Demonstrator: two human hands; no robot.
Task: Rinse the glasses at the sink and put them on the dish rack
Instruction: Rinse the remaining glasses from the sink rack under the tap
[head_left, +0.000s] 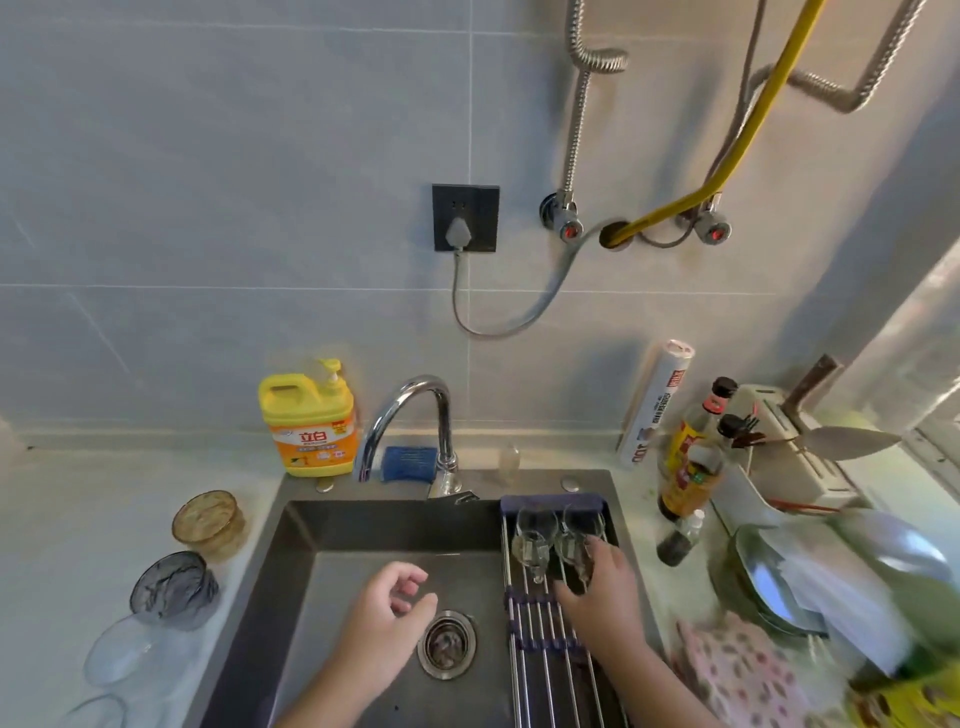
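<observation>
Now my right fingers (605, 552) grip a clear glass (571, 546) on the dish rack (540, 631), beside another empty glass (531, 540); my left fingers (410, 577) hang loosely curled, empty, over the sink (389, 525). Farther left, an amber glass (210, 525) and a grey glass (174, 590) stand on the table (78, 519).

A dark steel sink (363, 525) fills the lower middle. Across the sink's right side lies a dish rack (540, 654) of metal rods. At the rack's far end the right hand (602, 587) grips a clear glass (576, 551), just beside a second clear glass (530, 540). The left hand (387, 618) hangs over the sink's basin, near the drain (447, 644), fingers loosely curled and holding nothing. Behind the sink stand a chrome tap (415, 415), a yellow soap bottle (309, 421) and a blue sponge (410, 462). On the counter left of the sink sit an amber bowl (210, 522), a grey bowl (174, 590) and a clear bowl (135, 654).
</observation>
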